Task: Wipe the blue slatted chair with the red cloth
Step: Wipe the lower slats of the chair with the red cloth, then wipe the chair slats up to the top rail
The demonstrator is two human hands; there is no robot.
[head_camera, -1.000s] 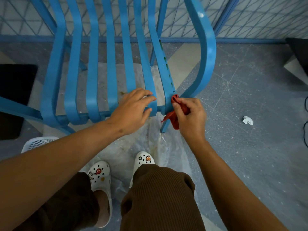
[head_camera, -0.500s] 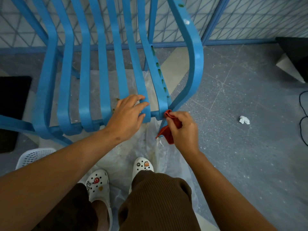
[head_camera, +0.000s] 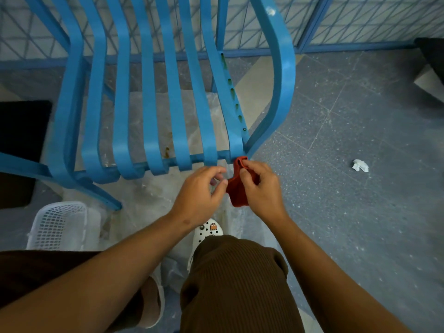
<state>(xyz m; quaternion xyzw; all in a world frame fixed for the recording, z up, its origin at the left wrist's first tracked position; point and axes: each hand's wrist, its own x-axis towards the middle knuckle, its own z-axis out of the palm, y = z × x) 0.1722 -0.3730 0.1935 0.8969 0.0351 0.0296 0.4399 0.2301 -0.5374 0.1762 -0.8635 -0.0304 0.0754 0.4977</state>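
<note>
The blue slatted chair (head_camera: 175, 111) fills the upper half of the view, its curved slats ending at a front rail. My right hand (head_camera: 260, 188) pinches the red cloth (head_camera: 236, 191), whose top touches the front end of the rightmost slat. My left hand (head_camera: 200, 191) hovers just off the front rail, fingers curled toward the cloth's left edge, touching or nearly touching it; I cannot tell which. The cloth's lower part hangs below my right hand.
A clear plastic sheet (head_camera: 144, 198) lies on the grey floor under the chair. A white mesh basket (head_camera: 57, 224) stands at lower left. A crumpled white scrap (head_camera: 360, 165) lies on the floor to the right. A blue wire fence (head_camera: 360, 20) runs behind.
My left hand has let go of the chair slat and moved right toward the cloth. My right hand still holds the cloth at the front corner of the seat.
</note>
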